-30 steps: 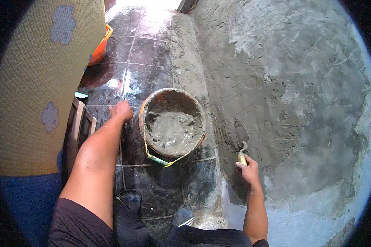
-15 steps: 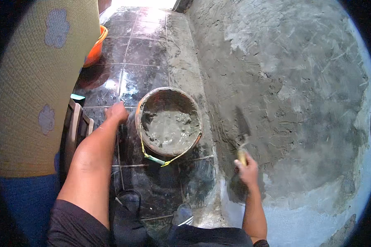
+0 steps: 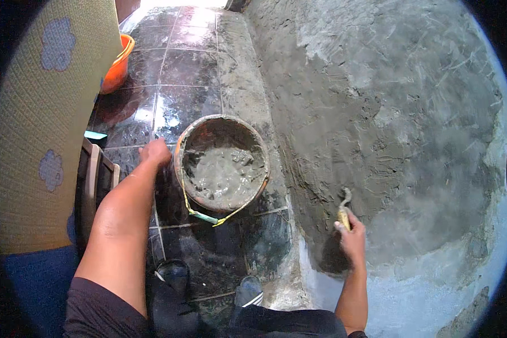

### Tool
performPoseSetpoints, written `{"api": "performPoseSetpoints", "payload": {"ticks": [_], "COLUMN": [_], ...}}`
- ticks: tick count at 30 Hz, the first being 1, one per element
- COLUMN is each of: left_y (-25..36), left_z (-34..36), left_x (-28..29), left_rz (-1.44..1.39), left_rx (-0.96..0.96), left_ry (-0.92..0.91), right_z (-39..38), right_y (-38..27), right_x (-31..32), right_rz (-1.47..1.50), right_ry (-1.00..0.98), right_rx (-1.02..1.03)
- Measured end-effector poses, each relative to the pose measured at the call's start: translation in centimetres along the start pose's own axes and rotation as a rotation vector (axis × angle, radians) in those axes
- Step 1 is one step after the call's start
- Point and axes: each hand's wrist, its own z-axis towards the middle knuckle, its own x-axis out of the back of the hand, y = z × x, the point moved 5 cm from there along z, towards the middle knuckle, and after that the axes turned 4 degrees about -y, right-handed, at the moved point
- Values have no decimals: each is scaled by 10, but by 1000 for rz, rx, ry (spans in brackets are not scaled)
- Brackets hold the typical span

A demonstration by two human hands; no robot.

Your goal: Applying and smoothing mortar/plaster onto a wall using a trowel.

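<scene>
My right hand [image 3: 352, 239] is wrapped round the pale yellow handle of a trowel [image 3: 345, 197], held against the wall on the right. The blade blends into the grey mortar and I cannot make it out. Fresh wet mortar [image 3: 335, 169] coats the wall there. A round bucket [image 3: 183, 194] stands on the floor between my arms, partly filled with wet mortar [image 3: 222, 174]; its yellow handle hangs toward me with a green grip. Just left of the bucket's rim, my left hand [image 3: 156, 152] is curled closed, and the inside of its fingers is hidden.
Dark shiny tiles [image 3: 188, 70] cover the floor, with a mortar-smeared strip along the wall's foot. An orange bucket [image 3: 116, 73] stands far left, behind a yellow patterned hanging cloth [image 3: 36, 124]. Beside the cloth is a crate-like thing [image 3: 98, 169]. Bare light-blue wall [image 3: 400, 298] shows at lower right.
My right hand and the trowel have moved slightly right, and the blade, visible before, no longer stands out. The whole view has shifted a little, moving the bucket leftward in the picture.
</scene>
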Motion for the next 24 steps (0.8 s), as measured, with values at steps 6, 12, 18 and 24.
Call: {"api": "performPoseSetpoints", "payload": {"ticks": [6, 12, 18, 24], "left_y": [13, 20, 19, 6], "left_z": [-6, -15, -24, -11], "left_x": [5, 16, 22, 15], "left_rz": [9, 8, -5, 28], "left_rx": [-40, -46, -36, -32], "left_ry": [-13, 23, 30, 2], "right_z": [-36, -11, 4, -5], "right_y": [-32, 69, 100, 77], "right_x": [39, -45, -36, -30], "right_rz": [-110, -125, -85, 204], "right_ry": [327, -125, -79, -81], "right_rx": [217, 36, 7, -9]}}
